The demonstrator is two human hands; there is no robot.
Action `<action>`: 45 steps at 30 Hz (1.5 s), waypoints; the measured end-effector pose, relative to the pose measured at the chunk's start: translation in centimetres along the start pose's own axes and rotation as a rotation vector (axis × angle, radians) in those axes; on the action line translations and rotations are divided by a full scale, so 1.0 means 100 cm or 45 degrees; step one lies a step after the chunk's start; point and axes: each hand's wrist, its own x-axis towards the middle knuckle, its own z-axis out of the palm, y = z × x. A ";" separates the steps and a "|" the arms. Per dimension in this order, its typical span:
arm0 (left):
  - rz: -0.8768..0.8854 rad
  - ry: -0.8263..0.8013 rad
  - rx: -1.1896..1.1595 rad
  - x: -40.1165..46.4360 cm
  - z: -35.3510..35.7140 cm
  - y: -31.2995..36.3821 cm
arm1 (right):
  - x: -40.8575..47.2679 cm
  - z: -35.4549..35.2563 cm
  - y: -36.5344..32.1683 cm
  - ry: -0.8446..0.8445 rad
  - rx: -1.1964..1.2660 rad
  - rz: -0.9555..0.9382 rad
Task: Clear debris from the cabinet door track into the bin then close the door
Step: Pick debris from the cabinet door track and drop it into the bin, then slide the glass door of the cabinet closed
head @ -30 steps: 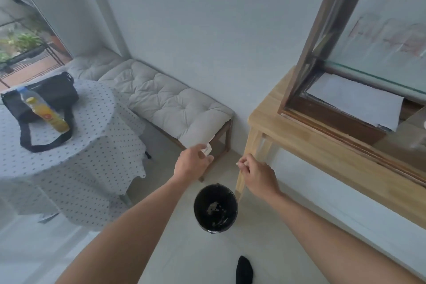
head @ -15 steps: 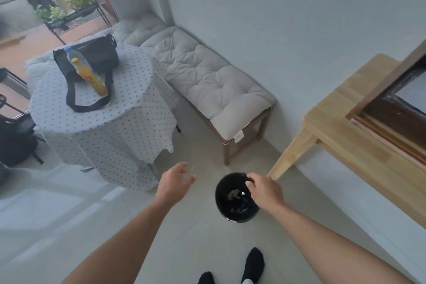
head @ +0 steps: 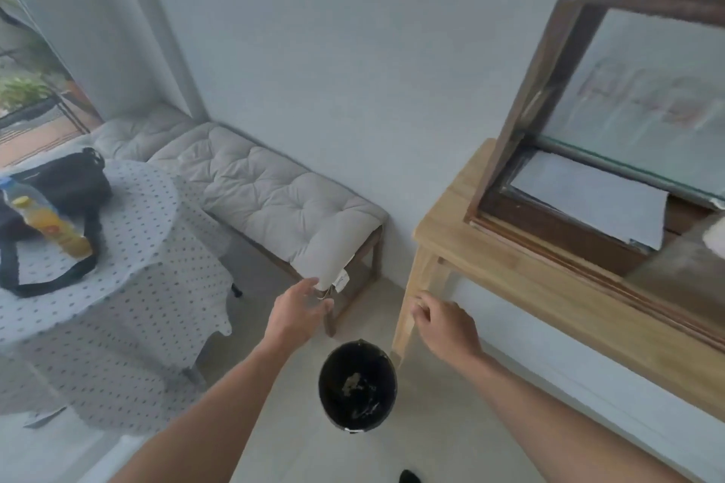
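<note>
Pale floor carries the black bin [head: 357, 388], debris scraps in its bottom, just beside the wooden worktop [head: 549, 298] leg. Above the bin: left hand [head: 297, 313] fingers spread, empty; right hand [head: 445, 327] loosely curled, contents can't tell. Cabinet [head: 580, 98] sits on that worktop, glass door raised.

Black bin [head: 357, 388], dark brown cabinet [head: 549, 63] on pale wood worktop [head: 549, 298], white dotted tablecloth [head: 129, 223], grey cushion [head: 274, 200], yellow bottle [head: 47, 223].
</note>
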 end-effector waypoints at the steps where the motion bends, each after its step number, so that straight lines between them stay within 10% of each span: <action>1: 0.052 -0.021 -0.020 0.005 0.001 0.019 | -0.004 -0.016 0.003 0.051 0.010 0.012; 18: 0.735 -0.216 0.028 0.025 0.043 0.264 | -0.066 -0.209 0.104 0.931 0.082 0.187; 23: 0.812 -0.337 -0.031 0.018 0.053 0.302 | -0.092 -0.257 0.158 1.157 -0.436 0.004; 32: 0.792 -0.409 -0.143 0.014 0.062 0.311 | -0.135 -0.324 0.225 0.990 -1.195 0.163; 45: 0.797 -0.408 -0.066 0.014 0.059 0.308 | -0.092 -0.312 0.180 0.935 -1.290 0.148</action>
